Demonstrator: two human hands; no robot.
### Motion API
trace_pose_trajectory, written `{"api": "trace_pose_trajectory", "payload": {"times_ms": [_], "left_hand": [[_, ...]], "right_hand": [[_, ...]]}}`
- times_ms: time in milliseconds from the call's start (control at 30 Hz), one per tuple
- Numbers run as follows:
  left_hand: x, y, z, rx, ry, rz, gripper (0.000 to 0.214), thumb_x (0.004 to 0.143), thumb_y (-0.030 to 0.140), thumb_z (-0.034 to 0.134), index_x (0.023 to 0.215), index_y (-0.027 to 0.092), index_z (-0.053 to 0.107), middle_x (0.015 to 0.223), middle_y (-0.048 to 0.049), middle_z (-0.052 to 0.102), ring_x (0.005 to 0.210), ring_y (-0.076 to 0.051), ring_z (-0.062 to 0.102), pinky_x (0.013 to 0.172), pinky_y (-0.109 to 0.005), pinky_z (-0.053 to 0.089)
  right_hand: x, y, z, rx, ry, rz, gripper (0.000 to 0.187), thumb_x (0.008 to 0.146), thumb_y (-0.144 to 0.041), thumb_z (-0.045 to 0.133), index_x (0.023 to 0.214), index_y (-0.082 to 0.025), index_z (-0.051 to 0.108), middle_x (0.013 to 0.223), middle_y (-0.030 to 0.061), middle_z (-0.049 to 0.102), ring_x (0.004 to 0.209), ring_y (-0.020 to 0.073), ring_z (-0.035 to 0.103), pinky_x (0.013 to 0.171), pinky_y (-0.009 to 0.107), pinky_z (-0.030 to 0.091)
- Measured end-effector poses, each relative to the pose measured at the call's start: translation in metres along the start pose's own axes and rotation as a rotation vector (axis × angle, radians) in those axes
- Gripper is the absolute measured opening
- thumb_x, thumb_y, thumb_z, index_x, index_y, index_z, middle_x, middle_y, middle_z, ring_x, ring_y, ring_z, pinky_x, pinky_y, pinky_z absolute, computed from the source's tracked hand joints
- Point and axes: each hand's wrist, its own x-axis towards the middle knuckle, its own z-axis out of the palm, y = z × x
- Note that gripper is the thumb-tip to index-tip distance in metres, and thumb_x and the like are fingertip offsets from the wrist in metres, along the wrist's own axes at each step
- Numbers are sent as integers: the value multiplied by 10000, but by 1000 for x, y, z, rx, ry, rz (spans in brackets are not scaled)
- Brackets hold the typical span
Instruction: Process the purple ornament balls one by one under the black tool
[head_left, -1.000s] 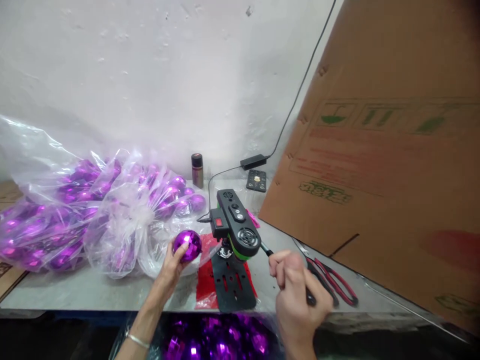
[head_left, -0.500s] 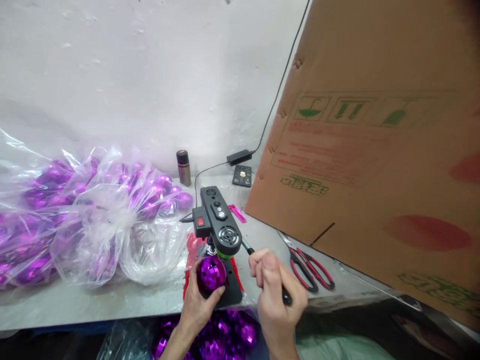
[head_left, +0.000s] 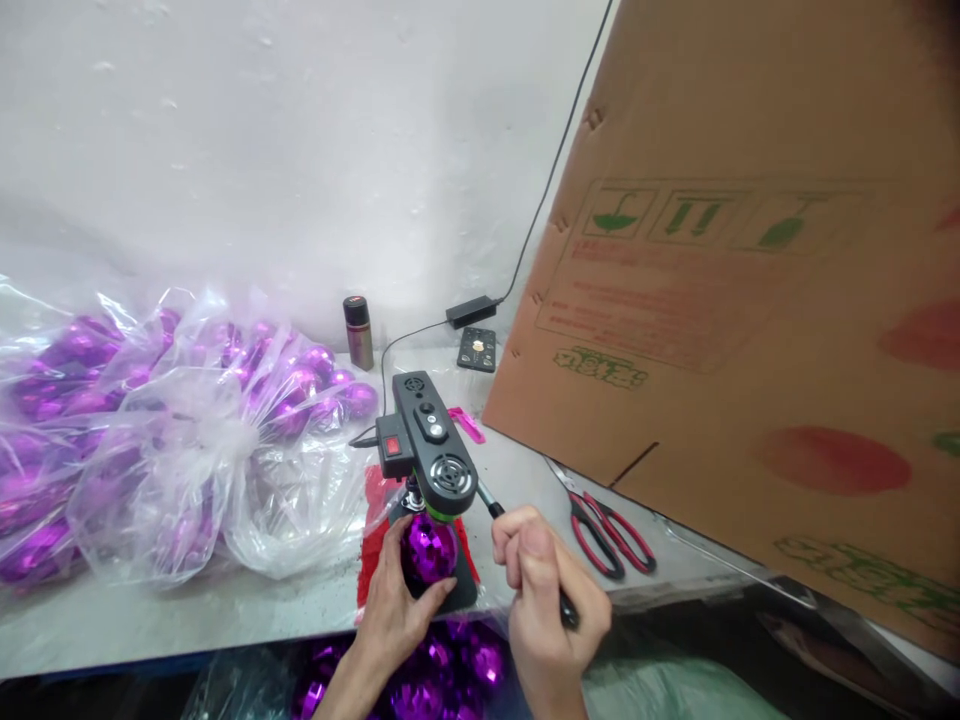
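My left hand [head_left: 394, 600] is curled round a shiny purple faceted ball ornament [head_left: 430, 548], gripping it between thumb and fingers. It keeps the ball just under the head of a small black bench machine [head_left: 433, 445] with a red switch. On the right, my right hand [head_left: 551, 600] is closed in a fist round the black-tipped lever [head_left: 491, 503] that sticks out of the machine's side. Under the ball is the machine's dark base [head_left: 457, 592], with red material [head_left: 369, 560] beside it. The contact between ball and machine head is partly hidden.
Clear plastic bags of purple balls [head_left: 300, 390] lie to the left. More purple balls [head_left: 420, 690] sit below the table edge. Red-handled scissors [head_left: 611, 530] lie right of the lever, by a large cardboard box [head_left: 712, 300]. A dark bottle [head_left: 358, 332] and a power adapter [head_left: 472, 311] are behind.
The ball in my left hand has shifted slightly right, further under the machine head. My right hand stays on the lever. The whole view has moved a little.
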Motion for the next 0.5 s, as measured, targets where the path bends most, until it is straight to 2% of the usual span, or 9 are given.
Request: {"api": "trace_pose_trajectory", "payload": {"times_ms": [267,500], "left_hand": [[6,5,-18,-5,-7,48,806,828,498,818,1521,233,502,1540,-191,628,1474,-425,584,1264,-638,422],[24,8,-4,116,19,86,769,712,424,868,1416,242,620,1405,-155,716,1379,-446,640,1191,-653,492]], "right_hand": [[1,-2,1,-7,8,-26,412,1097,-100,459,703,-215,478,634,-40,486,574,102,501,545,256,376],[1,-4,-1,-34,-26,-14,407,1104,-131,456,710,-212,520,641,-27,516,572,113,523,539,265,391]]}}
